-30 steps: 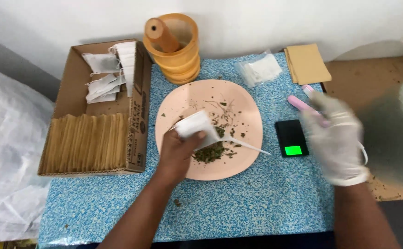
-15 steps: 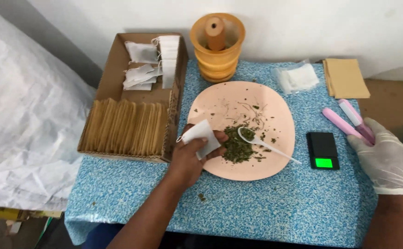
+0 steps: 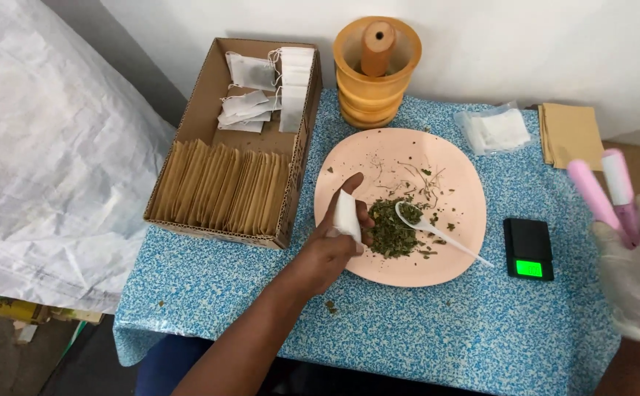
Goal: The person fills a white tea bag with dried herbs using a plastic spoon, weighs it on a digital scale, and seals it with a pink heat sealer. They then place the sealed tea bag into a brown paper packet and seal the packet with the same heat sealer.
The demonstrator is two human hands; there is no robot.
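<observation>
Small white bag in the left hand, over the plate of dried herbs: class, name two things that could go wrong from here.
1. The left hand pinches the small white bag right beside the herb pile on the pink plate; a nudge could scatter leaves onto the tablecloth, where crumbs already lie.
2. The white spoon lies loose with its handle past the plate's edge; a knock from the gloved right hand, busy with a pink tool, could flip it.

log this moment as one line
left hand: holds white tea bag by herbs | right hand: gloved, grips pink tool | spoon: on plate
</observation>
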